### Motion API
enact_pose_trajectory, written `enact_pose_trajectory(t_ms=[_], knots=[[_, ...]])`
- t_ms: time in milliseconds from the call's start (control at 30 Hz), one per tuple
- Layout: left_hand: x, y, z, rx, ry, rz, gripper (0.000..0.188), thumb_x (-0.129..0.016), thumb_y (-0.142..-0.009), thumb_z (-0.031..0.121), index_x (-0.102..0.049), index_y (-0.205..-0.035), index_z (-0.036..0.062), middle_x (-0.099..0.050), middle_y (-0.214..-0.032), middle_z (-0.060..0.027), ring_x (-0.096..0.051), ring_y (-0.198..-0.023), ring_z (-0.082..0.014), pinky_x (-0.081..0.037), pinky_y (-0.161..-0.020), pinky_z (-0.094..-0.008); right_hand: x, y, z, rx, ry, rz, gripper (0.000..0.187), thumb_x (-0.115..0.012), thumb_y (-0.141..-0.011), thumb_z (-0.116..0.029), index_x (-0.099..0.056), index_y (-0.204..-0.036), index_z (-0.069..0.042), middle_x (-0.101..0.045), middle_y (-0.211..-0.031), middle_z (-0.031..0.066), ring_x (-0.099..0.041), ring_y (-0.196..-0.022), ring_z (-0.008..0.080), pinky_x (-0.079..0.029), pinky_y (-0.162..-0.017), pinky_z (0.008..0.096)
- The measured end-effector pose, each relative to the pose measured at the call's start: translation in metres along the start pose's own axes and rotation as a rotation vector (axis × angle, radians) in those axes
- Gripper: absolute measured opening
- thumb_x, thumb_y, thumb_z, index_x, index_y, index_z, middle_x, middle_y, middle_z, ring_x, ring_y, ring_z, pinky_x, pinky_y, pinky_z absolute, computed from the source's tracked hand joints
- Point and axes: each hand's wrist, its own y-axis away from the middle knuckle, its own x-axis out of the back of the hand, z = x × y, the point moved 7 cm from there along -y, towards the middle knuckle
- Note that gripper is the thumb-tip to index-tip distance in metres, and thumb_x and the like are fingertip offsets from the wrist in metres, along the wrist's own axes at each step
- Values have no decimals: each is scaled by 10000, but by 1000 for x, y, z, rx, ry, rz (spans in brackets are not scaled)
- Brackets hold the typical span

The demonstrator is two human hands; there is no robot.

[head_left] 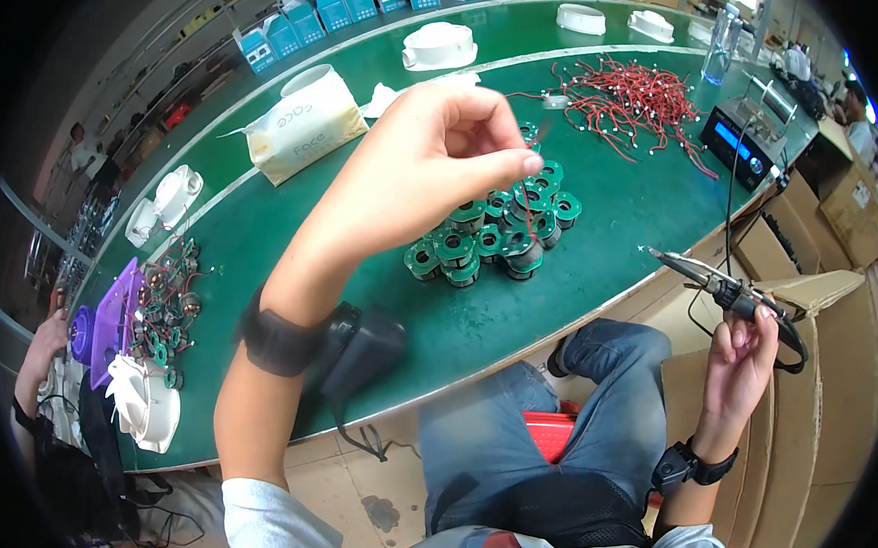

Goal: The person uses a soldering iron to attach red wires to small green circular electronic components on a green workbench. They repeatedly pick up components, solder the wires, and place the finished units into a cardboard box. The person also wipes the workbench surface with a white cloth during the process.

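My left hand (469, 143) is raised above the green table with thumb and fingers pinched together. A thin red wire (528, 207) hangs from the pinch over a cluster of small round coils with green circuit boards (489, 239). Part of the wire is hidden by my fingers. Low at the right, past the table edge, my right hand (739, 361) grips a soldering iron (727, 289) by its black handle. The iron's tip points up and left, apart from the coils.
A heap of red wires with white connectors (633, 96) lies at the far right beside a blue-screened soldering station (739, 145). A clear bottle (721, 46), white housings (439, 47) and a paper bag (303, 136) stand behind. At left, another person's hand (49, 340) is near a purple tray (116, 309).
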Motion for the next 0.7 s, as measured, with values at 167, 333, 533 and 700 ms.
enact_pose_trajectory(t_ms=[167,333,533,700], knots=[[-7,-4,-11,138,354,30,121,-649,-811,136,-579,-745,62,-531,-678,29,-430,-565,-41,-337,-517,-179,-1,-1,1,0,-19,-15,62,-501,-895,-99,-492,-862,-47,-398,-637,-28,-358,-570,31,-253,-426,157],[-8,0,-22,262,438,107,99,-630,-837,159,-627,-825,61,-591,-744,-7,-530,-632,-53,-370,-543,-162,-2,-1,1,-9,13,-29,67,-494,-899,-105,-491,-873,-43,-398,-637,-24,-352,-569,29,-250,-429,159],[8,4,-10,125,145,165,167,-652,-808,149,-649,-851,-12,-645,-768,-56,-576,-647,-70,-445,-574,-188,-5,-1,1,-7,26,-12,67,-495,-898,-112,-480,-882,-49,-403,-639,-22,-349,-563,28,-254,-430,162],[13,14,-7,105,90,125,131,-638,-826,153,-634,-827,23,-628,-743,-33,-568,-657,-61,-422,-565,-178,-20,2,7,-22,60,-29,82,-518,-878,-118,-454,-846,-78,-412,-652,-33,-362,-552,25,-266,-436,164]])
